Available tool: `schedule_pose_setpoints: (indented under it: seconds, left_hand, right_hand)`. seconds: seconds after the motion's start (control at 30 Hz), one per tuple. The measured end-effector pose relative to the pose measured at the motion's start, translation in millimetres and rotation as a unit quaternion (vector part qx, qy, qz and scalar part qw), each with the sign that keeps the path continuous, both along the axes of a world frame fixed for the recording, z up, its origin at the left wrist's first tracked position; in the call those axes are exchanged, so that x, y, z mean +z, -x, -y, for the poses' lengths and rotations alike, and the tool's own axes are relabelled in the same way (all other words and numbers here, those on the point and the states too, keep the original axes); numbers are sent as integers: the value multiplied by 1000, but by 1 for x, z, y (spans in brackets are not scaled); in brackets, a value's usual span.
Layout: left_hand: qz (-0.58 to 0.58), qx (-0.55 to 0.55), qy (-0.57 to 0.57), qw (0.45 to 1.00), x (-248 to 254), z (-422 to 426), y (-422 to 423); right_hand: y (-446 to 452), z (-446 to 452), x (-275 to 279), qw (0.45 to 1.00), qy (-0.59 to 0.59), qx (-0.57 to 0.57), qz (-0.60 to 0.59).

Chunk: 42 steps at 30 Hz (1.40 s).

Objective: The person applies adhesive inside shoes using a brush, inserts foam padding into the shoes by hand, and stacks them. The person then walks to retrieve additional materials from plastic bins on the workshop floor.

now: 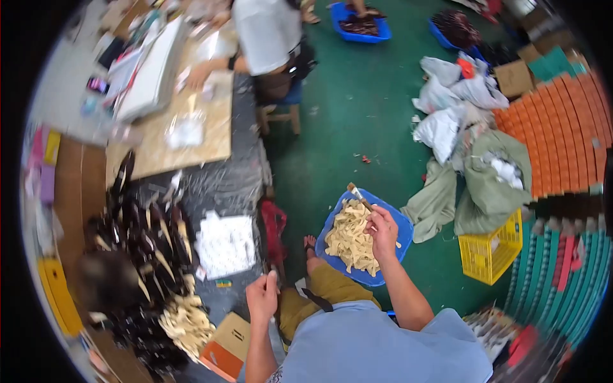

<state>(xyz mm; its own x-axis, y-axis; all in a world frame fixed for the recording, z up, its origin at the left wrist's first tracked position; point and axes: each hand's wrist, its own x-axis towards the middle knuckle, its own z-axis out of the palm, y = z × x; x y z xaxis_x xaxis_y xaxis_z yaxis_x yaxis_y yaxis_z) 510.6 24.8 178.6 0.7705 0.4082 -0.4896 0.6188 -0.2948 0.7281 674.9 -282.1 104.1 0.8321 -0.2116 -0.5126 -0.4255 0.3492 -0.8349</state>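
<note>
My right hand (pixel 383 233) is closed round a small brush (pixel 360 196), its bristle end pointing up and away from me. Below that hand, a blue basin (pixel 403 230) on the floor holds a heap of cream-coloured cut pieces (pixel 350 237). Near the table edge my left hand (pixel 262 295) is closed with the thumb up; what it holds, if anything, I cannot make out. Beside it lie white paper sheets (pixel 225 244), glossy dark pieces with cream strips (pixel 163 239), a cream pile (pixel 189 322) and an orange-and-tan box (pixel 228 341).
A co-worker in a white top (pixel 268 38) sits at the table's far end by a wooden board (pixel 191 140). On the right are white bags (pixel 440 131), a green sack (pixel 495 175), a yellow crate (pixel 491 249) and stacked orange pieces (pixel 552 137). More blue basins (pixel 377 35) stand ahead.
</note>
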Motion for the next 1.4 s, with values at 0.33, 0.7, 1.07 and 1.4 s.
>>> schedule_pose_setpoints:
  seconds: [0.33,0.7,1.07,1.4]
  left_hand:
    - [68,-341,11,938,-14,50,-211]
    - [-55,-430,3,901,-42,28,-390]
    - [42,-471,39,880,-55,175,-726]
    - [-200,-281,-80,935,-189,262,-962]
  right_hand:
    - [-2,87,93,975,-65,-163,133]
    - [-168,104,57,943,-158,-291,22]
    - [-352,236,65,868,-233,-406,165]
    - [-712,418,61,950,-167,-257,55]
